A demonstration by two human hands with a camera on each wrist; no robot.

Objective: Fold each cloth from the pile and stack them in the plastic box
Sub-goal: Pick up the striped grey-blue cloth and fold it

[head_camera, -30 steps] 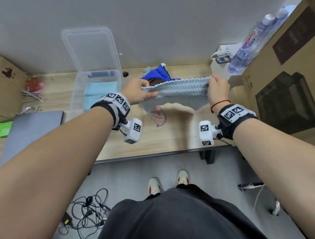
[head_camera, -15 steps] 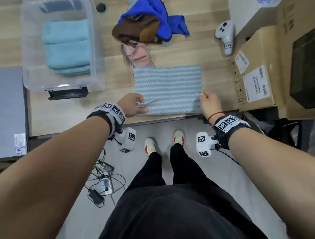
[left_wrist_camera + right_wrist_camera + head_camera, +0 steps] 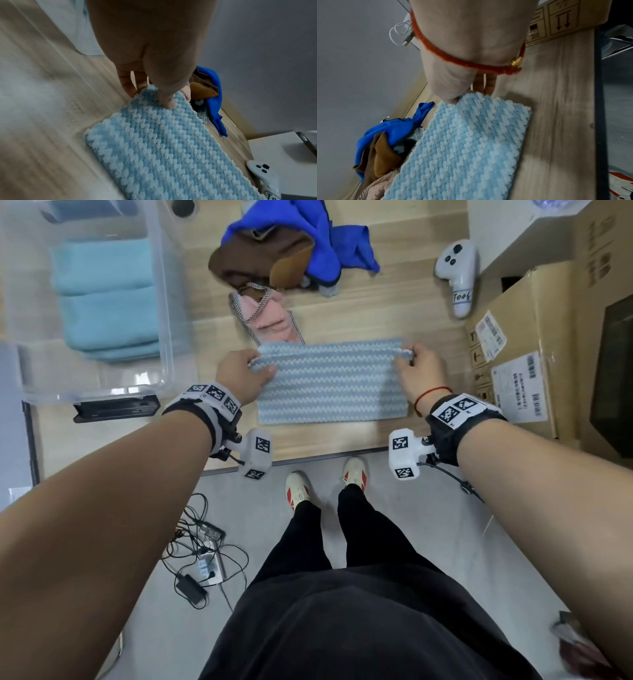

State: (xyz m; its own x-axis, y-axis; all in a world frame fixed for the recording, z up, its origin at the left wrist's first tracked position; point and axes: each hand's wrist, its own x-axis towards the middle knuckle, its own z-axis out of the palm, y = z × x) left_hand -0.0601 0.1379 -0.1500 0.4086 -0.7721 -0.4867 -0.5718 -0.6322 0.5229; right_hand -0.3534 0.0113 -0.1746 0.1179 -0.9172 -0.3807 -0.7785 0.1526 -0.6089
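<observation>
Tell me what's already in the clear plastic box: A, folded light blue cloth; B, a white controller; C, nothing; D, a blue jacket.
A: folded light blue cloth lies inside the plastic box, seen through its clear wall in the head view.

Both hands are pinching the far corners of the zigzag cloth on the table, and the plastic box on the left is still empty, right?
Not quite. The plastic box is not empty: the head view shows a folded light blue cloth inside. The rest holds: left hand and right hand pinch the zigzag cloth.
</observation>
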